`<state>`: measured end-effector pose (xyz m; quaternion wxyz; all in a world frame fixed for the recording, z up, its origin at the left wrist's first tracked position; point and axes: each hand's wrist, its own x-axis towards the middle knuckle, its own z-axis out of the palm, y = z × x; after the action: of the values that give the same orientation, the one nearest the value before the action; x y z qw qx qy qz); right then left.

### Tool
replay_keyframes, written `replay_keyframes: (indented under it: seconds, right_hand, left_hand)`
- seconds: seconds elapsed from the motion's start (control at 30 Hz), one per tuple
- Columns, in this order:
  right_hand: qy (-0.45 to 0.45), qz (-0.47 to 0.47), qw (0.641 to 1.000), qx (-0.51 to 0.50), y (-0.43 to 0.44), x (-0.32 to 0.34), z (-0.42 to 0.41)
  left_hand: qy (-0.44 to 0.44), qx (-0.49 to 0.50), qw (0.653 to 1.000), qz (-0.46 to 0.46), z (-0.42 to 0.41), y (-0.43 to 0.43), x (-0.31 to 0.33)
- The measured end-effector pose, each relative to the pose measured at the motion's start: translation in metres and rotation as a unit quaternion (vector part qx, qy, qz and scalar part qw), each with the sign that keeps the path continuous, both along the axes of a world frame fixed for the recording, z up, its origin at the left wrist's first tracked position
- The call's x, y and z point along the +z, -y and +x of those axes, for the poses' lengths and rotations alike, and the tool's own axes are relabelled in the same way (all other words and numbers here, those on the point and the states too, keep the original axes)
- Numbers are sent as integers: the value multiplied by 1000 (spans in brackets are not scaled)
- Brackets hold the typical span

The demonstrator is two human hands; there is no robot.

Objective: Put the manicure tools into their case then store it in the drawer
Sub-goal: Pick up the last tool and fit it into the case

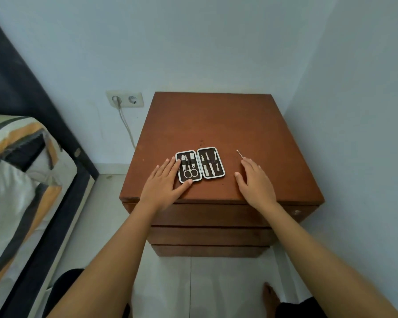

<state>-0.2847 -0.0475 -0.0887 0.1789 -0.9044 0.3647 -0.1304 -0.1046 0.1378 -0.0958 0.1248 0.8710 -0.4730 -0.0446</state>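
Observation:
A small manicure case (200, 164) lies flat and unfolded on the brown nightstand (216, 125), near its front edge. Scissors and clippers sit in its left half, several thin metal tools in its right half. One thin metal tool (239, 154) lies loose on the wood to the right of the case. My left hand (164, 183) rests flat, fingers apart, touching the case's left edge. My right hand (254, 180) lies flat just below the loose tool, fingertips almost at it, holding nothing. Three shut drawers (209, 215) are stacked below the top.
A bed with a striped cover (21, 180) stands at the left. A wall socket with a plugged cable (124, 99) is behind the nightstand's left side. A wall runs close along the right. My foot (270, 297) is on the white tiled floor.

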Motion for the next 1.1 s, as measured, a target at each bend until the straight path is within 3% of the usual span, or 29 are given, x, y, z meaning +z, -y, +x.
replay_keyframes:
  seconds: [0.2,0.33,0.5,0.67,0.77,0.9,1.1]
  right_hand:
    - [109,39,993,9,-14,6,-23]
    - [141,62,987,-39,-6,8,-15]
    - [102,59,987,-109,8,14,3]
    - [-2,44,989,-139,10,20,20]
    - [-23,36,990,-134,6,20,22]
    - [46,71,994,-65,-10,21,25]
    - [60,79,995,7,-33,22,31]
  left_hand:
    - [-6,0,1000,1,-1,0,0]
    - [-5,-1,1000,3,0,1,-1]
    - [-2,0,1000,0,-1,2,-1]
    - [2,0,1000,0,-1,2,-2]
    - [1,1,1000,-2,-1,1,-3]
    - [-2,-3,1000,-8,0,1,-3]
    - [-4,-3,1000,-5,-2,0,0]
